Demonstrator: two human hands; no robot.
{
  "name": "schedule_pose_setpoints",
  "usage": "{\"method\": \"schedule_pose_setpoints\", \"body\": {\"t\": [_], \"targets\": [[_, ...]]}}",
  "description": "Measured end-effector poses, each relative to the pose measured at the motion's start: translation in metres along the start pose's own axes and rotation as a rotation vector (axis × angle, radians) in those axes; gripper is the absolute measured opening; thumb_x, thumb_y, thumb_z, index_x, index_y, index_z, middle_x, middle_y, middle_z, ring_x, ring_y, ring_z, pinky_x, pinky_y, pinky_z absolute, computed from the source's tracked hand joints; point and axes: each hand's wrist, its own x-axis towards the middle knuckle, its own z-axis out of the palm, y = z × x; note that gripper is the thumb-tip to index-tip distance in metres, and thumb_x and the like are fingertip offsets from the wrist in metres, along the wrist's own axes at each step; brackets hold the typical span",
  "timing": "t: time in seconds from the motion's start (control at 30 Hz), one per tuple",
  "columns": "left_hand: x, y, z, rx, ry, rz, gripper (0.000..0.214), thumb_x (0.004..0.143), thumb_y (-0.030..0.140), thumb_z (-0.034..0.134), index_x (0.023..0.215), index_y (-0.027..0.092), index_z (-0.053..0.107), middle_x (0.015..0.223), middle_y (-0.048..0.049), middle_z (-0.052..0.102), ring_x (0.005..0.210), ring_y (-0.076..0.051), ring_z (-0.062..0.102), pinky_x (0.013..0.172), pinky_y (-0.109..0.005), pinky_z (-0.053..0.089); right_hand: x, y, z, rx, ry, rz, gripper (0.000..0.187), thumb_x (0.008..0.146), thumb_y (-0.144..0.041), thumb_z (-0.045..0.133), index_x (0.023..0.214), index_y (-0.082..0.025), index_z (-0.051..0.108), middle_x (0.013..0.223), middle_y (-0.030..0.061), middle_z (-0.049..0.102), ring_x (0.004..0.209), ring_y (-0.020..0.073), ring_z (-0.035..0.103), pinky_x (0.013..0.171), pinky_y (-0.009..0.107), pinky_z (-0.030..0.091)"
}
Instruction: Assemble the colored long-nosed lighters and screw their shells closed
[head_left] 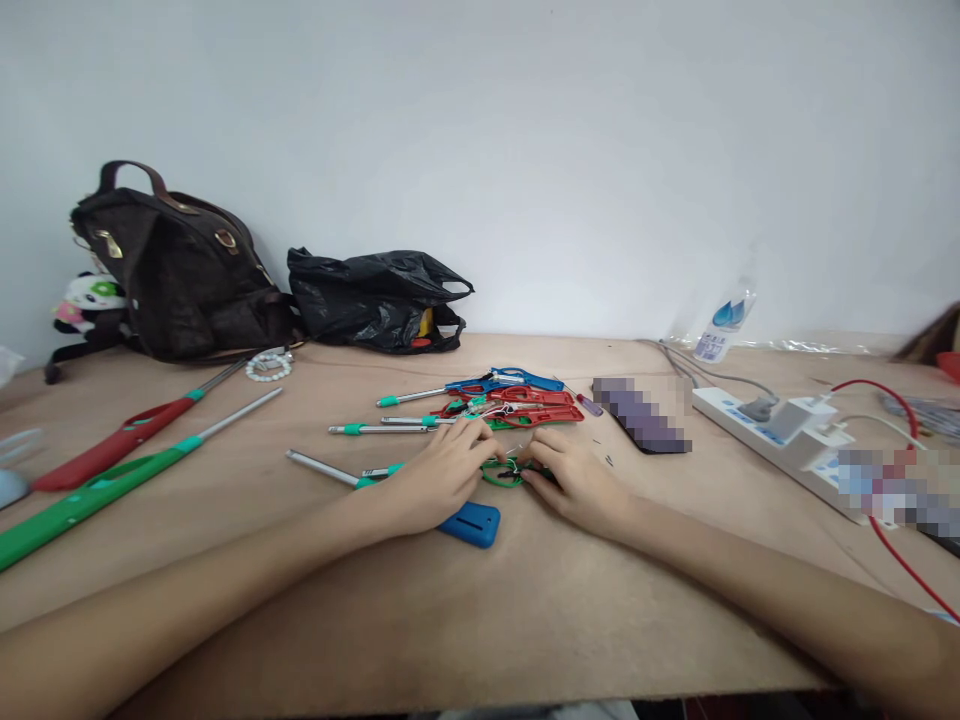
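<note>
My left hand (439, 472) and my right hand (574, 475) rest on the wooden table (480, 620), fingers curled round a small green lighter part with thin wires (504, 473) between them. Under my left hand lie a metal-nozzled green lighter (330, 468) and a blue plastic handle piece (472, 522). Just beyond the hands lies a pile of opened long lighters, red shells (536, 405) and a blue shell (499, 381), with metal tubes pointing left.
Whole red (120, 440) and green (97, 490) long lighters lie at the left. A brown bag (180, 270) and black plastic bag (375, 300) stand against the wall. A phone (641, 415), power strip (780, 435), red cable (900, 560) and bottle (724, 325) are at the right.
</note>
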Motion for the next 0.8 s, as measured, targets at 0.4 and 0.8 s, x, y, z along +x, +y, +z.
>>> {"method": "schedule_pose_setpoints", "body": {"t": [0.4, 0.8], "targets": [[-0.0004, 0.0005, -0.0033, -0.141, 0.019, 0.067, 0.037, 0.09, 0.004, 0.034, 0.099, 0.022, 0.065, 0.117, -0.0071, 0.052, 0.111, -0.022, 0.046, 0.097, -0.041, 0.039, 0.0031, 0.0085, -0.0007, 0.264, 0.135, 0.212, 0.013, 0.085, -0.009, 0.05, 0.088, -0.019, 0.057, 0.081, 0.0031, 0.059, 0.066, 0.0143, 0.055, 0.058, 0.025, 0.043], [-0.0008, -0.0016, -0.002, -0.1, -0.022, 0.142, 0.041, 0.092, 0.004, 0.037, 0.115, 0.023, 0.065, 0.122, -0.0058, 0.061, 0.119, -0.023, 0.045, 0.103, -0.044, 0.035, 0.0036, 0.0072, -0.0064, 0.317, 0.086, 0.19, 0.011, 0.079, -0.008, 0.051, 0.079, -0.019, 0.052, 0.08, 0.0015, 0.055, 0.066, 0.0138, 0.052, 0.06, 0.026, 0.043]]}}
